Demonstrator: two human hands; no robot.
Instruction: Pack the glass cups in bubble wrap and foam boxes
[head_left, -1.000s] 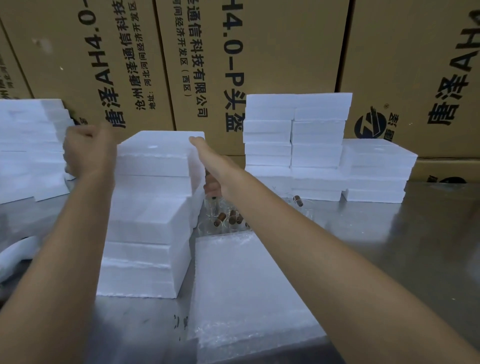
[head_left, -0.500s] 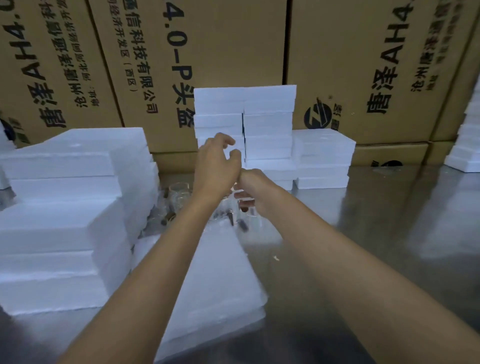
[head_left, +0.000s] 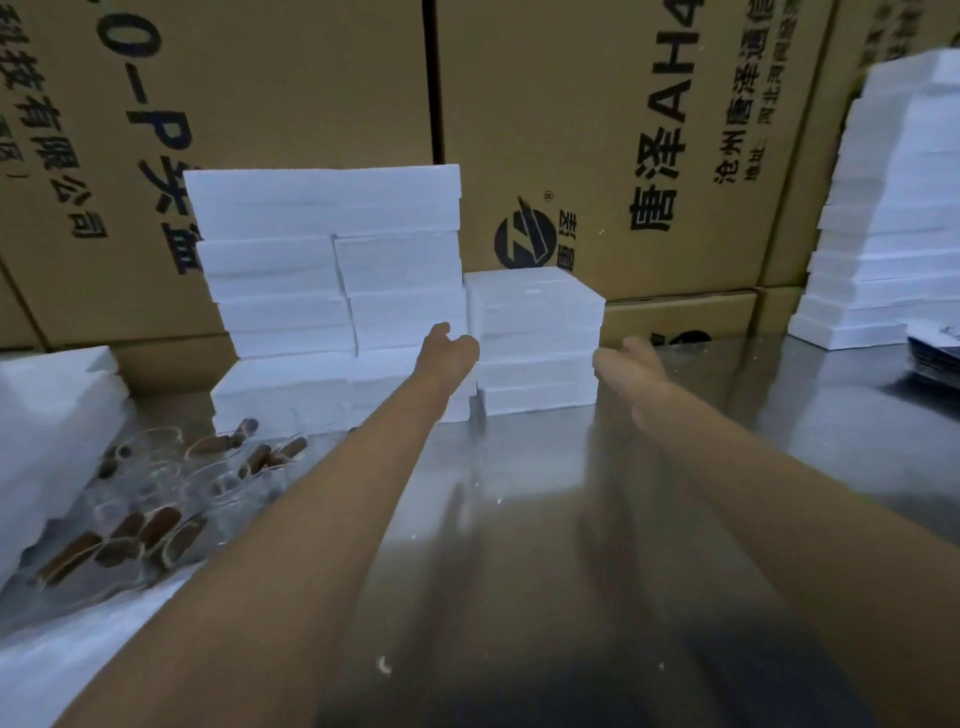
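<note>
Far left: foam stack (head_left: 47, 410), partly out of frame, layer count not readable. Below it, sheet of bubble wrap (head_left: 62, 654) at the counter edge. On and beside the wrap, cluster of glass cups (head_left: 171, 499) with brown stoppers or lids, lying tumbled; roughly a dozen brown pieces visible, exact cup count not determinable through the clear glass and blur.

Centre left: tall stack of foam boxes (head_left: 332, 280), two columns wide, about five layers. Left hand (head_left: 451, 347) extended to the left face of the short foam stack (head_left: 535, 338), fingers loosely curved, grasping nothing. Short stack: four layers counted. Right hand (head_left: 621, 358) extended to the stack's right face, fingers straight, nothing held; contact with the foam not confirmed.

Far right: further foam stack (head_left: 883, 218), about ten layers, and a dark flat pile (head_left: 935, 353) at the frame edge. Steel counter (head_left: 545, 519) beneath; printed cartons (head_left: 623, 130) behind.

Risks judged: top box lifted unevenly could shear the stack; left forearm passing close above loose cups could roll one along the counter.
</note>
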